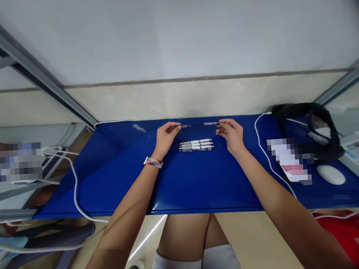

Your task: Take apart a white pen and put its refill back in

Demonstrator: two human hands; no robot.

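Near the back of the blue tabletop, both hands hold the ends of a slim pen-like item. It looks like a pen in parts: a grey section on the left, a thin dark middle and a clear-and-white section on the right. My left hand pinches the left end between thumb and fingertips. At the other end, my right hand grips with thumb and forefinger, its other fingers curled. Just in front of them lie several white-and-grey pens, side by side with their tips pointing left. A colourful woven band circles my left wrist.
On the right are a black headset-like strap, a phone-like item with blurred surface, a white mouse and a white cable. Metal frame posts flank the table. A wall rises behind it.
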